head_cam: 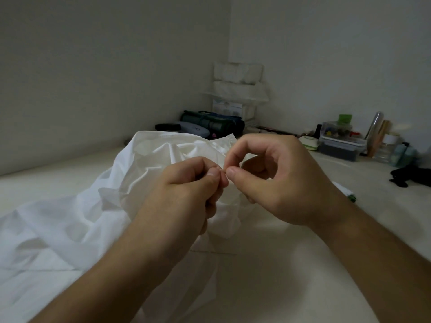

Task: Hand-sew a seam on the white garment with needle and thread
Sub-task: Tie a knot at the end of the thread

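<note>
The white garment (77, 220) lies crumpled on a pale floor, spreading from the centre to the lower left. My left hand (186, 192) is held above it with fingers curled, thumb and forefinger pinching something very small. My right hand (279, 180) faces it, thumb and forefinger pinched tip to tip right beside the left fingertips. A thin sliver, probably the needle (223, 169), shows between the two pinches; the thread is too fine to see.
A clear lidded box (340, 145) with small items, bottles (389, 150) and a metal flask stand at the right wall. A rolled green mat (210, 123) and stacked white packs fill the corner. A black cloth (410, 177) and a white-green pen (345, 192) lie at right.
</note>
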Demonstrator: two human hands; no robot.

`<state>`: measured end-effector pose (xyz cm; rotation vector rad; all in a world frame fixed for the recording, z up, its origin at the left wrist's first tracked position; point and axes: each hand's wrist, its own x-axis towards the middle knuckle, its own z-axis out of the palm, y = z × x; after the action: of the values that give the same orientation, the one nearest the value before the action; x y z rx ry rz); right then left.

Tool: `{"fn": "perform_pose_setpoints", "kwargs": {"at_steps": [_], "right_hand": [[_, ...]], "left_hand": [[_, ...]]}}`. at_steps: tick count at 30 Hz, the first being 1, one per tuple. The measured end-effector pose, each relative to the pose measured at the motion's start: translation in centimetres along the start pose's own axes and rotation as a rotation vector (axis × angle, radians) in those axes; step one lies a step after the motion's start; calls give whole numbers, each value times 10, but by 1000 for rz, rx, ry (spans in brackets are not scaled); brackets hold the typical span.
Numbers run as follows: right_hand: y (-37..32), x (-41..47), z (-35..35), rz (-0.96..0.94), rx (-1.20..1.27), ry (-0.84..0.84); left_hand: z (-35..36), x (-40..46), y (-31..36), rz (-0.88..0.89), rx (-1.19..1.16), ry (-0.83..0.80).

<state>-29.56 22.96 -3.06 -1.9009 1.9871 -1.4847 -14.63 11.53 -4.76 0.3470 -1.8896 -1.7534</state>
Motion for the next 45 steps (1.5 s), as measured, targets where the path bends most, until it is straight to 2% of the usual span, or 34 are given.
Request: {"fn": "perform_pose_setpoints", "kwargs": {"at_steps": [11,20,27,32,39,45], "right_hand": [[-2,1,1,-16,-115,14],[-3,0,0,91,63,-48],[-7,1,0,128,124,-90],[-6,0,-1,153,154,-114],[0,4,1,101,276,12],[-2,4,4,65,306,65]], "left_hand": [[0,-1,-2,33,85,41],[-1,-1,0,25,34,-19],[-1,3,-3,6,-5,48],[0,4,-7,86,106,141],[0,4,-11,151,273,251],[1,3,-9,165,294,283]]}}
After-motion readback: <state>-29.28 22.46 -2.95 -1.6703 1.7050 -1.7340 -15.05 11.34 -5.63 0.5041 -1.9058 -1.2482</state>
